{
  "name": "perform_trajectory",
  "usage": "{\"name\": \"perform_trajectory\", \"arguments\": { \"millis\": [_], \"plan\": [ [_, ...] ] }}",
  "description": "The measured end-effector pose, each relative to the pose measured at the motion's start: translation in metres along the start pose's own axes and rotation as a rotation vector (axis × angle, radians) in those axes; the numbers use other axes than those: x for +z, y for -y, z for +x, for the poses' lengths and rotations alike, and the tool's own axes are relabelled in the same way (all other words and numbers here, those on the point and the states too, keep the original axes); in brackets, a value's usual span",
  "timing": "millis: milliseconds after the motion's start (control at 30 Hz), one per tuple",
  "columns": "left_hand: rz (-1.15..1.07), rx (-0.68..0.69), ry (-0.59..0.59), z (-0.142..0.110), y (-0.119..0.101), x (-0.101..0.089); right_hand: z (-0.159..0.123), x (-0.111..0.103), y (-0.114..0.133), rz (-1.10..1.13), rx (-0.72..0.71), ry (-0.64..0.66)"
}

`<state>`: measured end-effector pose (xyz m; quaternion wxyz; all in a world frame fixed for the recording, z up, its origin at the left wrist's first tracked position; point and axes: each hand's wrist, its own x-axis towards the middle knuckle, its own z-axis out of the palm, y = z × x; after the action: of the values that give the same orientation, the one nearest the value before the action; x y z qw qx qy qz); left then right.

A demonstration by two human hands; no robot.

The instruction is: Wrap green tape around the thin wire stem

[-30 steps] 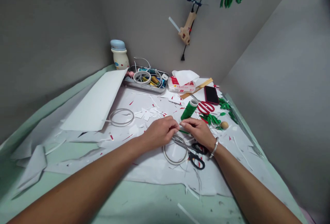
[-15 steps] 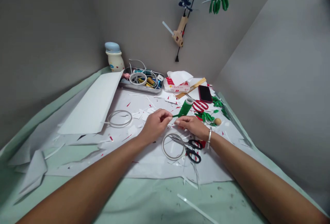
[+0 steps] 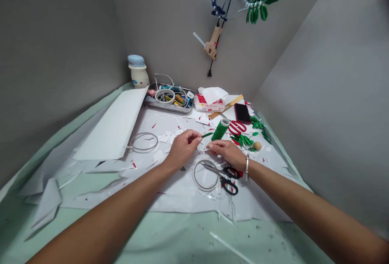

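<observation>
My left hand pinches a narrow green leaf between thumb and fingertips, its tip pointing right. A few centimetres away, my right hand is closed in a pinch too; whatever lies in its fingertips is too small to make out. Just behind the right fingers stands a spool of green thread, slightly tilted. Below the hands, black-handled scissors lie across a ring of white tape. More green leaves lie in a pile beyond my right wrist, beside a small wooden ball.
Red-handled scissors, a phone and a tissue pack lie at the back. A metal tray holds thread and tape. White card is at left. A glue gun hangs on the wall.
The whole view has shifted slightly as the head moved. Both hands keep their pinches, and the gap between the green leaf and my right fingers looks a little wider.
</observation>
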<state>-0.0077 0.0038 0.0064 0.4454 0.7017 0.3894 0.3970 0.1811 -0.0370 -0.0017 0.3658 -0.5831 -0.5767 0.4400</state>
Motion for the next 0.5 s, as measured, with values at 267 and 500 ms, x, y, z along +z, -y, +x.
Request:
{"name": "perform_trajectory", "arguments": {
  "millis": [267,500],
  "plan": [
    [0.103,-0.014,-0.046,0.003,-0.001,-0.002,-0.007,0.019,-0.001,-0.189,-0.152,-0.061],
    [0.42,0.136,-0.048,0.004,0.003,-0.003,-0.016,0.024,0.014,-0.673,-0.666,-0.111]
  ]
}}
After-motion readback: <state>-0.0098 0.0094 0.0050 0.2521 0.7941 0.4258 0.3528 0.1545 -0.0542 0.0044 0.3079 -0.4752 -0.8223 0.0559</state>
